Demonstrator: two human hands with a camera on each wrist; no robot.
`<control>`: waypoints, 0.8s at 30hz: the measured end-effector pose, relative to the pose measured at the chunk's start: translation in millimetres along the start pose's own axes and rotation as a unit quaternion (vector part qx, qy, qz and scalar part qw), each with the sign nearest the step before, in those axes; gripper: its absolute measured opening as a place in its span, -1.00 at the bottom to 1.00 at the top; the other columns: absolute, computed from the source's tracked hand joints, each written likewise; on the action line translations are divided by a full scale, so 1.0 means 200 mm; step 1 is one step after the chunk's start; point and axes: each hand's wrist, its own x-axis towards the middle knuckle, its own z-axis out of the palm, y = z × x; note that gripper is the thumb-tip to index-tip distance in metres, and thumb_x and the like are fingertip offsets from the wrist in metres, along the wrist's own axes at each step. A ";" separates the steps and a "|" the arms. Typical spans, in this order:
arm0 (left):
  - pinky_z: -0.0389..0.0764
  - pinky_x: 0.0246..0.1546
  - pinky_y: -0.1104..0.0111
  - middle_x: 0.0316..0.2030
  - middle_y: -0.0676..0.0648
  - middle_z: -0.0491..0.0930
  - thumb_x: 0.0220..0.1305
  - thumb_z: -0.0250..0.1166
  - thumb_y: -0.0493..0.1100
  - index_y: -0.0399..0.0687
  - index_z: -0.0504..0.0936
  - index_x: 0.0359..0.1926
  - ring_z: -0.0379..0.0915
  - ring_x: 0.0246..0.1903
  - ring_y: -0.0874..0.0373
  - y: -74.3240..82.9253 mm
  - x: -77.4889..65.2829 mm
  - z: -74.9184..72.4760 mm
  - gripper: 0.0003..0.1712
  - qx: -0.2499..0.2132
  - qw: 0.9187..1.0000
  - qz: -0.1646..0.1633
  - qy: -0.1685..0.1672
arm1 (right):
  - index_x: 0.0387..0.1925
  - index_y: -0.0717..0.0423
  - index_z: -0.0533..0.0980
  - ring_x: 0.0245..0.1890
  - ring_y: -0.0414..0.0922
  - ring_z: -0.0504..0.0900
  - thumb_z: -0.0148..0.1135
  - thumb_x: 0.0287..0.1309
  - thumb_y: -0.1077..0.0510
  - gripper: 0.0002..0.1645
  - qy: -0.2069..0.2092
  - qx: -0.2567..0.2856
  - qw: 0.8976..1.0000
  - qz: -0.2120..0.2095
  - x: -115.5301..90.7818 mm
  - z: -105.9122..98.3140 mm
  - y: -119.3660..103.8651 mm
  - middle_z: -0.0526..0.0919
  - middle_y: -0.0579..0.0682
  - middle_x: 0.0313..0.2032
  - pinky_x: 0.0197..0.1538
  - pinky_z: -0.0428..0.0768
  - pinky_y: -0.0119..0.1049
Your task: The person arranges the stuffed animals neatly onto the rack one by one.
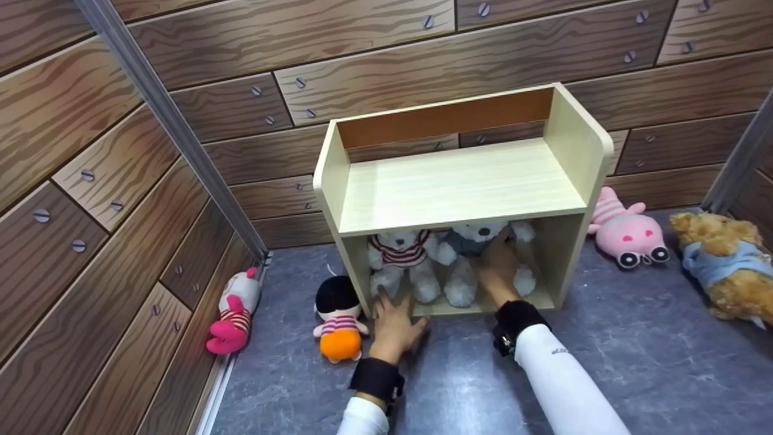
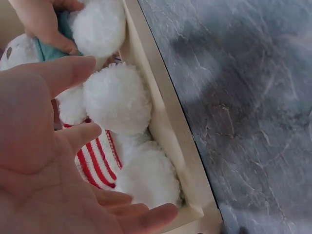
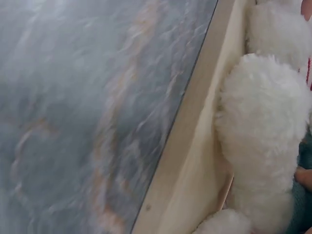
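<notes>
Left hand (image 1: 395,326), fingers apart, at striped bear's (image 1: 406,255) six o'clock; right hand (image 1: 498,270), two o'clock, perhaps steadies teal-shirted bear (image 1: 467,244), clamping cannot tell

The grey floor (image 1: 290,399) carries a shelf (image 1: 459,181), a doll (image 1: 339,323) and striped toy (image 1: 237,314) left of it, a pink plush (image 1: 631,232) and brown plush (image 1: 728,266) right of it. Its lower compartment (image 1: 552,260) holds a striped-shirt bear (image 1: 403,257) and teal-shirt bear (image 1: 461,281).

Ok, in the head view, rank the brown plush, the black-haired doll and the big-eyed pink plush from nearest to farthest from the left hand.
1. Black-haired doll, just left of the left hand
2. Big-eyed pink plush, right of the shelf
3. Brown plush, far right
</notes>
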 end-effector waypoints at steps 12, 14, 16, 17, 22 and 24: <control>0.34 0.23 -0.22 0.43 -0.63 -0.13 0.20 0.38 0.08 0.05 0.37 0.44 0.03 0.35 -0.52 0.01 0.02 0.02 -0.19 0.006 1.000 0.005 0.011 | 0.25 0.42 0.13 0.07 0.40 0.47 0.61 -0.12 -0.03 0.11 0.070 0.064 0.995 -0.027 0.04 0.10 -0.11 0.42 0.51 0.08 0.15 0.46 0.21; 0.36 0.22 -0.23 0.43 -0.63 -0.13 0.20 0.38 0.09 0.04 0.37 0.44 0.02 0.35 -0.54 0.01 0.02 0.03 -0.19 0.009 1.000 0.003 0.011 | 0.28 0.42 0.13 0.09 0.41 0.45 0.60 -0.10 -0.04 0.12 0.066 0.053 0.996 -0.030 0.04 0.12 -0.11 0.40 0.53 0.11 0.16 0.45 0.22; 0.36 0.21 -0.24 0.43 -0.64 -0.14 0.21 0.38 0.10 0.04 0.36 0.45 0.03 0.35 -0.54 0.01 0.01 0.03 -0.18 0.016 1.000 0.002 0.010 | 0.32 0.43 0.10 0.14 0.42 0.42 0.58 -0.07 -0.06 0.16 0.057 0.039 0.997 -0.030 0.04 0.14 -0.11 0.36 0.55 0.15 0.17 0.44 0.24; 0.35 0.21 -0.24 0.43 -0.64 -0.15 0.21 0.37 0.11 0.05 0.36 0.45 0.03 0.35 -0.54 0.01 0.01 0.04 -0.19 0.018 1.000 0.002 0.009 | 0.34 0.42 0.08 0.15 0.43 0.41 0.57 -0.07 -0.09 0.19 0.053 0.032 0.998 -0.027 0.04 0.15 -0.11 0.34 0.56 0.17 0.17 0.44 0.24; 0.38 0.18 -0.26 0.43 -0.63 -0.16 0.23 0.36 0.12 0.09 0.34 0.47 0.04 0.35 -0.53 0.01 0.01 0.04 -0.18 0.020 1.000 0.002 0.010 | 0.43 0.43 -0.04 0.22 0.44 0.35 0.51 0.01 -0.16 0.29 0.030 0.018 0.999 -0.011 0.04 0.19 -0.10 0.26 0.58 0.25 0.20 0.39 0.28; 0.37 0.19 -0.25 0.43 -0.63 -0.16 0.22 0.37 0.10 0.10 0.34 0.47 0.03 0.35 -0.53 0.01 0.01 0.04 -0.18 0.019 1.000 0.001 0.009 | 0.47 0.44 -0.12 0.26 0.43 0.31 0.47 0.06 -0.16 0.32 0.016 0.011 1.000 -0.006 0.04 0.21 -0.10 0.23 0.58 0.29 0.27 0.31 0.27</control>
